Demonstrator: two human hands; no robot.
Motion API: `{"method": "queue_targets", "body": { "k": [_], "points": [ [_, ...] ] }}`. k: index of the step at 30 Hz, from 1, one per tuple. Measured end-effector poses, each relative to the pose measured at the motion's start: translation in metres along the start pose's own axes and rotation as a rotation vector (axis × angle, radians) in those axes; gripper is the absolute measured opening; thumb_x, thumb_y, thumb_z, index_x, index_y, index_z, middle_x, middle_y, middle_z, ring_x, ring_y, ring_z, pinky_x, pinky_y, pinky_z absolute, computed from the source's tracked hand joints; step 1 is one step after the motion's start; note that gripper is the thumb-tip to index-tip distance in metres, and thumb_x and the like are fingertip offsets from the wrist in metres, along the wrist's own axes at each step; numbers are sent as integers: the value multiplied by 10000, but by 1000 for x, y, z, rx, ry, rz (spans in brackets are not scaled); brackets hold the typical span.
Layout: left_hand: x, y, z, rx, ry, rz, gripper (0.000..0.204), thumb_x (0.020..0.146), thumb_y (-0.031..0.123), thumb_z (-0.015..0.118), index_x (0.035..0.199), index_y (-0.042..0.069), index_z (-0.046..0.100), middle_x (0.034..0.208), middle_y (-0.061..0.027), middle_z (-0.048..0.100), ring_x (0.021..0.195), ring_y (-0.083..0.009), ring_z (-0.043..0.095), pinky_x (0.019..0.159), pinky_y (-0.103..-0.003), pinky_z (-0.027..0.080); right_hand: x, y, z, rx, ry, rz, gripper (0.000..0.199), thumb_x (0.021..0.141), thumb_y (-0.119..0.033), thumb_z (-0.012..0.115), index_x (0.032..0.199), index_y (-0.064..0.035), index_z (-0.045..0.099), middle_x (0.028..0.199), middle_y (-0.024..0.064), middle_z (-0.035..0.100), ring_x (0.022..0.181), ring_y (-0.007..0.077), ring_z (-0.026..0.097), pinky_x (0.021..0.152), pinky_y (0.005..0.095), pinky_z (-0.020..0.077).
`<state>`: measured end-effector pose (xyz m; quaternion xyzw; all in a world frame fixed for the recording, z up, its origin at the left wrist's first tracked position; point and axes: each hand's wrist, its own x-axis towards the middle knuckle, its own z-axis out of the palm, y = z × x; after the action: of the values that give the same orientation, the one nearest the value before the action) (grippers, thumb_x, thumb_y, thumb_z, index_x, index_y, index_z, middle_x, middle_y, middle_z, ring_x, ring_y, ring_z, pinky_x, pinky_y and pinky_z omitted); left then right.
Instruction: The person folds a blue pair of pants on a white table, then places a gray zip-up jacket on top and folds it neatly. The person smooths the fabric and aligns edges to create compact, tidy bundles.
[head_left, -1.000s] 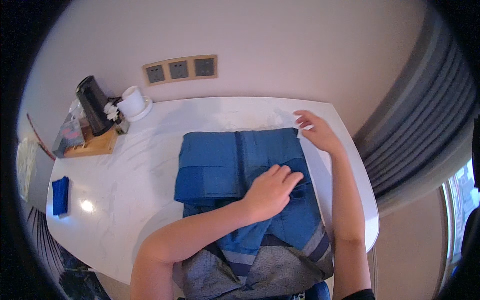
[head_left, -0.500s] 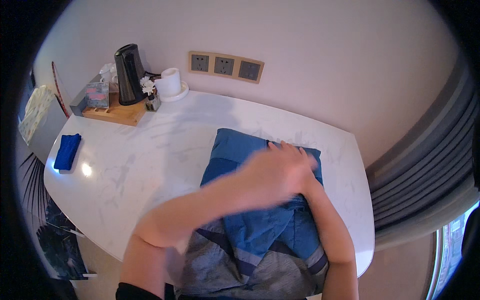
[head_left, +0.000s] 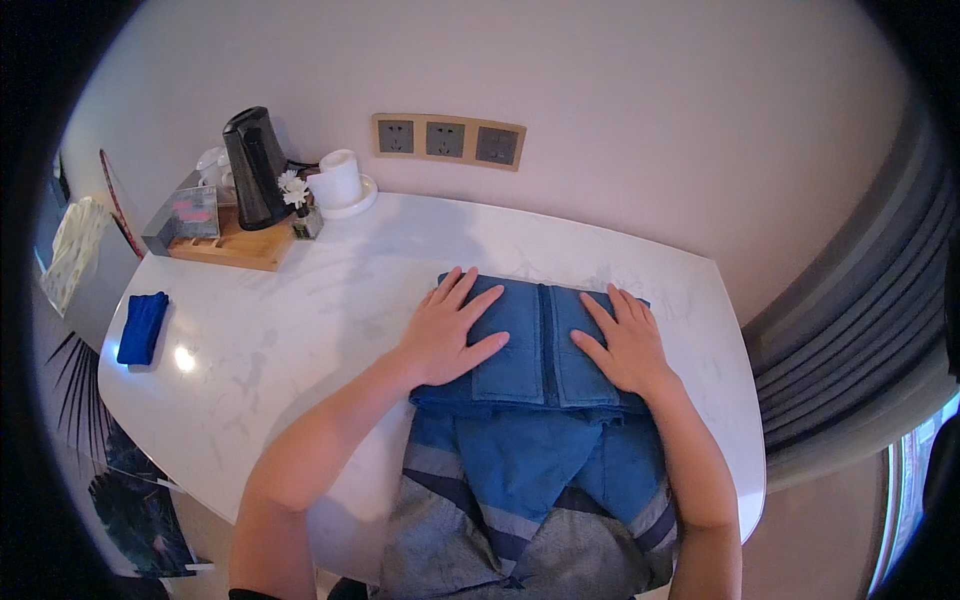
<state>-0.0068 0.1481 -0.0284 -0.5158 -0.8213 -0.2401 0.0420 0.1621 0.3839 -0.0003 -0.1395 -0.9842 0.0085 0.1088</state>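
Note:
A blue and grey jacket (head_left: 530, 440) lies on the white table, its far end folded into a flat blue band with a dark zip-like strip down the middle. Its lower part, grey with navy and light grey stripes, spreads toward me in loose creases. My left hand (head_left: 450, 330) rests flat on the left side of the folded band, fingers spread. On the right side, my right hand (head_left: 628, 345) presses down in the same way, its fingers also spread. Neither hand grips the cloth.
A small folded blue cloth (head_left: 143, 328) lies at the table's left edge. Toward the back left stand a black kettle (head_left: 256, 170) on a wooden tray (head_left: 250, 245), a flower vase (head_left: 306, 222) and a white roll (head_left: 340, 180). A grey curtain (head_left: 860, 350) hangs at right.
My left hand has moved back left from beside my right hand, where its forearm crossed over the jacket. Both hands now lie apart, and the folded band with its middle strip shows.

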Motion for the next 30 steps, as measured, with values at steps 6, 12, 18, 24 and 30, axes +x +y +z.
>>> {"method": "queue_targets", "body": {
  "k": [6, 12, 18, 24, 30],
  "points": [
    [-3, 6, 0, 9, -25, -87, 737, 940, 580, 503, 1505, 125, 376, 1557, -311, 224, 1462, -481, 165, 1181, -518, 224, -9, 5, 5, -41, 37, 145, 789, 944, -655, 415, 1474, -71, 426, 1513, 305, 328, 1440, 414, 273, 1165, 513, 228],
    [-9, 17, -6, 156, -57, -159, 854, 904, 639, 508, 1523, 81, 322, 1534, -362, 217, 1461, -478, 177, 1166, -572, 201, -5, 0, 4, -58, -3, 218, 913, 931, -670, 425, 1433, 91, 390, 1495, 328, 342, 1443, 428, 264, 1169, 483, 247],
    [-22, 28, -8, 112, -35, 182, 818, 874, 603, 573, 1508, 127, 372, 1529, -305, 286, 1433, -457, 256, 1141, -621, 197, -4, -1, 4, -94, 11, 198, 883, 935, -654, 432, 1410, 91, 426, 1477, 326, 371, 1426, 429, 298, 1171, 482, 247],
    [-27, 57, -5, 72, -67, 460, 638, 898, 531, 579, 1461, 249, 469, 1518, -241, 348, 1394, -433, 325, 1132, -606, 232, -8, 1, 7, -59, 106, 155, 775, 934, -595, 482, 1398, 26, 484, 1435, 307, 434, 1397, 421, 341, 1164, 485, 253],
    [-26, 59, -3, 69, -67, 453, 572, 917, 464, 586, 1438, 242, 499, 1508, -197, 388, 1386, -407, 350, 1130, -593, 242, -8, 4, 5, -6, 145, 86, 678, 921, -518, 542, 1384, -22, 523, 1433, 262, 462, 1376, 388, 383, 1152, 491, 272]
  ]
}}
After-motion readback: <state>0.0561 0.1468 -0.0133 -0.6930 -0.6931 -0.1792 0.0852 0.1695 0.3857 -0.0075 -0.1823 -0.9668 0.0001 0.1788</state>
